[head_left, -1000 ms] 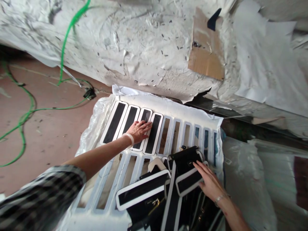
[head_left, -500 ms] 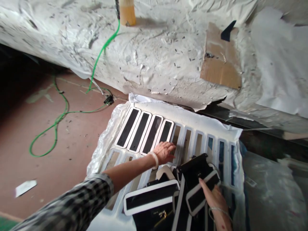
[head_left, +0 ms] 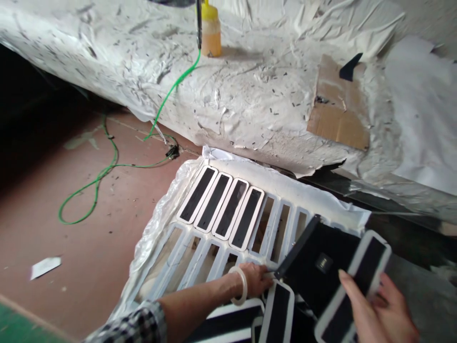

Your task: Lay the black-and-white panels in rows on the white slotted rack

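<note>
My right hand (head_left: pixel 378 305), at the lower right, is closed on a black bag-like piece (head_left: pixel 314 262) with a small metal fitting, its thumb on the piece's white-rimmed strip. My left hand (head_left: pixel 255 278), wearing a pale bangle, has curled fingers at that piece's lower left corner, over a pile of similar pieces; what they grip is hidden. Just below it is another white-rimmed black strip (head_left: pixel 278 309). A long white-rimmed black piece (head_left: pixel 228 321) lies partly under my left forearm. Beyond my left hand, several white-rimmed black panels (head_left: pixel 223 207) lie side by side on a slotted white rack (head_left: pixel 285 183).
A bench covered in crumpled white sheeting (head_left: pixel 250 109) runs along the back. It carries a yellow-capped bottle (head_left: pixel 211 35) and a cardboard piece (head_left: pixel 337 107). A green cord (head_left: pixel 174 85) hangs down and a green loop lies on the reddish floor (head_left: pixel 117 200).
My left hand has drawn back from the fourth panel, now fully visible, to the pile. My right hand has moved right with the black bag-like piece, now turned. The view has shifted slightly.
</note>
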Action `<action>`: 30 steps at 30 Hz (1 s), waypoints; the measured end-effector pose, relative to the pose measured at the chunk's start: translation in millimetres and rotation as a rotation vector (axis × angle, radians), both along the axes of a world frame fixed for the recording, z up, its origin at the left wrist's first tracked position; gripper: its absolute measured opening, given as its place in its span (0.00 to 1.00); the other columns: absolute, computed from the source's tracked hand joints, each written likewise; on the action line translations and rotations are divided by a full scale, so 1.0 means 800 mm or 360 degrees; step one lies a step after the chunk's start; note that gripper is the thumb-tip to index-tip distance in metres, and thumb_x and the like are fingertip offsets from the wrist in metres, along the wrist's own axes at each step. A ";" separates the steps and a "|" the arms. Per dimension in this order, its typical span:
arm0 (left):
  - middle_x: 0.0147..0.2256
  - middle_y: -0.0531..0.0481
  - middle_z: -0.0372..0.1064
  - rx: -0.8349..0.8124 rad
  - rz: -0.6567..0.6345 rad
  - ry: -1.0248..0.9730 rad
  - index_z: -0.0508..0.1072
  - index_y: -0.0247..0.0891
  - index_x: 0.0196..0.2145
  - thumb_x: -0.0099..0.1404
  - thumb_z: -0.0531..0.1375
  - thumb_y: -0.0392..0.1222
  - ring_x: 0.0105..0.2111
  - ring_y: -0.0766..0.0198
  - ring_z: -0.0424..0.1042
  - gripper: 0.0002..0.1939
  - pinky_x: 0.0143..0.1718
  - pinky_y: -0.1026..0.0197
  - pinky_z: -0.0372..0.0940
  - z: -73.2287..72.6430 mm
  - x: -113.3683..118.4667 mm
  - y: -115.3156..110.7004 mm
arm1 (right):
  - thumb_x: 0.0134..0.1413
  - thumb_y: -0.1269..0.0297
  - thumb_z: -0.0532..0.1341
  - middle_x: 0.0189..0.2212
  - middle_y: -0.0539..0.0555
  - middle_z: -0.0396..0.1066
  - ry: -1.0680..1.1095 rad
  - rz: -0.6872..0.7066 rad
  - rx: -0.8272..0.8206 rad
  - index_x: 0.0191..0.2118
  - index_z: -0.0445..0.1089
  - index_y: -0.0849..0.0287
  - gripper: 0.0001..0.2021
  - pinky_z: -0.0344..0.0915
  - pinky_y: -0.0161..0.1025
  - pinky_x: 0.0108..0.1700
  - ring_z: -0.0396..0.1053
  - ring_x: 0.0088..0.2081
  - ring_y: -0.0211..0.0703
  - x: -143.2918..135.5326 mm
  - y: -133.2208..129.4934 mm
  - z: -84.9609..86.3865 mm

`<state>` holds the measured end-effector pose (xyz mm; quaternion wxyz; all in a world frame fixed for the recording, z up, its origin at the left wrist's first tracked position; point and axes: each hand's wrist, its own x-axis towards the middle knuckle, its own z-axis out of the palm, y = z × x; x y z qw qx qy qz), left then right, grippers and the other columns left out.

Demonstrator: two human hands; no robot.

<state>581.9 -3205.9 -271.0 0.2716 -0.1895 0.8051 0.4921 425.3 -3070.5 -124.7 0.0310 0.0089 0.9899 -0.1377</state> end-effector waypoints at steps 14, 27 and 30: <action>0.37 0.48 0.69 -0.0200 0.0986 0.0837 0.68 0.37 0.42 0.63 0.57 0.38 0.36 0.61 0.70 0.09 0.39 0.60 0.65 -0.045 0.031 -0.050 | 0.54 0.49 0.57 0.51 0.70 0.61 0.0446 0.0452 -0.0006 0.64 0.51 0.68 0.38 0.64 0.51 0.34 0.67 0.45 0.66 0.076 -0.146 -0.129; 0.57 0.49 0.64 -0.0748 0.0346 0.1085 0.65 0.40 0.57 0.66 0.58 0.36 0.53 0.57 0.64 0.21 0.52 0.53 0.60 -0.048 -0.052 -0.149 | 0.49 0.50 0.59 0.47 0.69 0.62 0.0233 0.0653 -0.0151 0.63 0.52 0.72 0.40 0.65 0.46 0.38 0.66 0.45 0.60 0.036 -0.176 -0.225; 0.58 0.49 0.63 -0.0829 0.0231 0.1088 0.63 0.42 0.59 0.68 0.55 0.38 0.52 0.57 0.65 0.21 0.51 0.52 0.60 -0.061 -0.065 -0.157 | 0.50 0.49 0.60 0.47 0.69 0.62 0.0254 0.0693 -0.0052 0.62 0.53 0.72 0.40 0.64 0.45 0.36 0.67 0.43 0.59 0.039 -0.178 -0.237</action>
